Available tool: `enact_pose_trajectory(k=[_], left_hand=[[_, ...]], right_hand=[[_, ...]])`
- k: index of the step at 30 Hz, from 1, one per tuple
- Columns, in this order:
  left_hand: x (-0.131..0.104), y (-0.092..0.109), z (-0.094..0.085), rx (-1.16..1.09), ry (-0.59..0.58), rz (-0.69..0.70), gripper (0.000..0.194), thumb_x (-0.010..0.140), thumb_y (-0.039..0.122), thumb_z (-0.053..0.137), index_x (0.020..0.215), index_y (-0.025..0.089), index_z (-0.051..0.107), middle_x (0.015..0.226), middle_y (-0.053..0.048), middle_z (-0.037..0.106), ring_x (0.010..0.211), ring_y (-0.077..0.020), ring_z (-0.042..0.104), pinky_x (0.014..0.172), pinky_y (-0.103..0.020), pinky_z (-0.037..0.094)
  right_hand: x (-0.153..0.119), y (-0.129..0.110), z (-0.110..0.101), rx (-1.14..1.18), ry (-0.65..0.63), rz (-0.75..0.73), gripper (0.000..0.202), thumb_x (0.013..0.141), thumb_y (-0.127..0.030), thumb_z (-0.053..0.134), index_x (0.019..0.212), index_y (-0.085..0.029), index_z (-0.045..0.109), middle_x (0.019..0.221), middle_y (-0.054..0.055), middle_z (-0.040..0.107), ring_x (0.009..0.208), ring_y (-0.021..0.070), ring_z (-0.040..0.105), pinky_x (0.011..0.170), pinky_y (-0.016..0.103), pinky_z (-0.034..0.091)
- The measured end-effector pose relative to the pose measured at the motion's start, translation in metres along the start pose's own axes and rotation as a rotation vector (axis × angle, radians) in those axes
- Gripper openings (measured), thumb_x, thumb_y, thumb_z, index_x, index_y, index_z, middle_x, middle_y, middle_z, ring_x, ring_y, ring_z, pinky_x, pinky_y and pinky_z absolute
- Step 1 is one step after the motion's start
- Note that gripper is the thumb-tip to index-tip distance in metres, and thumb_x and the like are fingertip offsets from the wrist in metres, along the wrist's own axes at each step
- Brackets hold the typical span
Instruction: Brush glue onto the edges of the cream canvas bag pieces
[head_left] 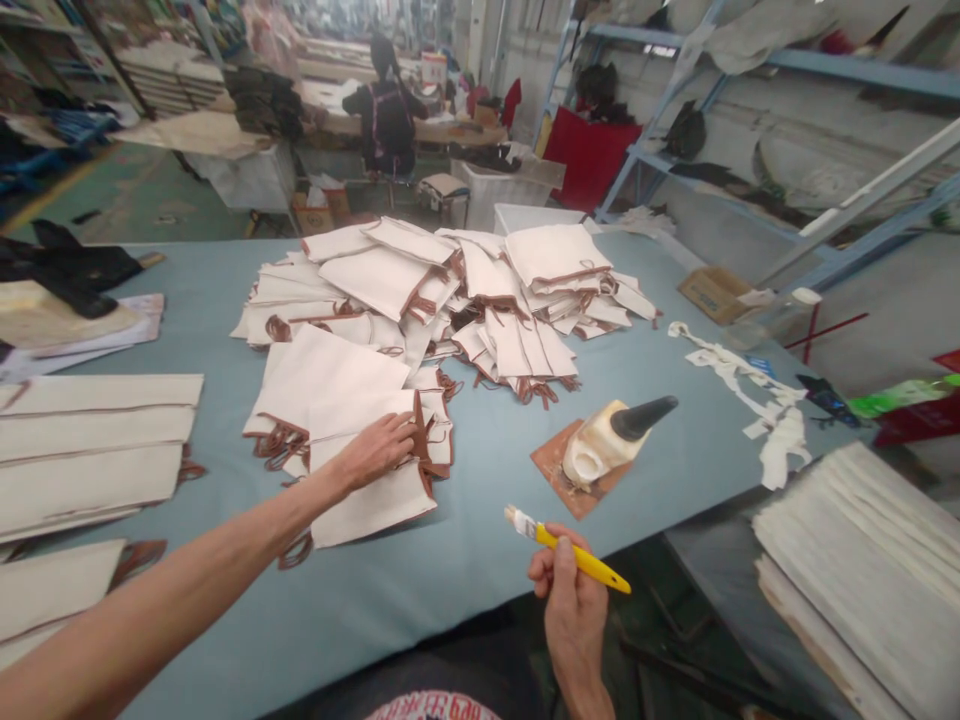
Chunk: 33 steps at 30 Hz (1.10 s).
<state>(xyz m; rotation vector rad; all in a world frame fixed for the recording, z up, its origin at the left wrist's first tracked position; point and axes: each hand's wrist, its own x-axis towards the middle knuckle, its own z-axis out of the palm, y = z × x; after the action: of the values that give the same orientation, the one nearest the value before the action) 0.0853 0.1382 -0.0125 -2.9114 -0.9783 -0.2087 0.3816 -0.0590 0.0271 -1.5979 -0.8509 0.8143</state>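
My left hand (386, 445) reaches across to a cream fabric bag (367, 500) with brown trim, its fingers closed at the trimmed edge. More cream bags with brown cords lie under and beside it. In my right hand (571, 590) is a brush (581, 562) with a yellow handle, held near the table's front edge with its pale bristles pointing up and left. Beyond the brush, a cream plastic bottle (598, 446) with an opening in its side and a black conical end rests tilted on a brown square (553, 462).
A loose heap of cream bags (420, 270) covers the table's far middle. Neat stacks (97, 425) lie at left. White scraps (784, 440) and a cardboard box (712, 292) are at right, near pale sheets (870, 560). A person (388, 115) sits in the background.
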Motion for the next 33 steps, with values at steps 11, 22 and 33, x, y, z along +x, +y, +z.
enact_pose_trajectory(k=[11, 22, 33], left_hand=[[-0.043, 0.032, -0.109, 0.093, 0.366, -0.16, 0.022, 0.104, 0.013, 0.051, 0.111, 0.019, 0.071, 0.097, -0.009, 0.081, 0.124, -0.0296, 0.069, 0.113, -0.052, 0.05], [-0.108, 0.159, -0.131, -0.605, 0.154, -0.384, 0.018, 0.104, 0.015, 0.043, 0.107, 0.024, 0.059, 0.113, -0.009, 0.071, 0.105, -0.0216, 0.068, 0.092, -0.032, 0.056], [-0.148, 0.188, -0.107, -0.933, -0.01, -0.522, 0.02, 0.067, 0.002, 0.052, 0.067, 0.021, 0.045, 0.092, -0.003, 0.065, 0.091, -0.0203, 0.06, 0.089, -0.032, 0.051]], right_hand=[[0.013, -0.015, 0.042, 0.023, -0.093, -0.225, 0.047, 0.105, -0.061, 0.047, 0.117, -0.018, 0.061, 0.074, 0.003, 0.075, 0.053, 0.0142, 0.062, 0.055, 0.027, 0.055], [0.009, -0.034, 0.093, -0.118, -0.322, -0.483, 0.037, 0.108, -0.045, 0.044, 0.121, -0.019, 0.067, 0.09, 0.006, 0.082, 0.07, 0.0178, 0.077, 0.069, 0.029, 0.059], [-0.042, -0.014, 0.117, -0.145, -0.522, -0.801, 0.028, 0.105, -0.024, 0.048, 0.124, -0.02, 0.068, 0.11, 0.011, 0.08, 0.1, 0.0237, 0.076, 0.088, 0.037, 0.06]])
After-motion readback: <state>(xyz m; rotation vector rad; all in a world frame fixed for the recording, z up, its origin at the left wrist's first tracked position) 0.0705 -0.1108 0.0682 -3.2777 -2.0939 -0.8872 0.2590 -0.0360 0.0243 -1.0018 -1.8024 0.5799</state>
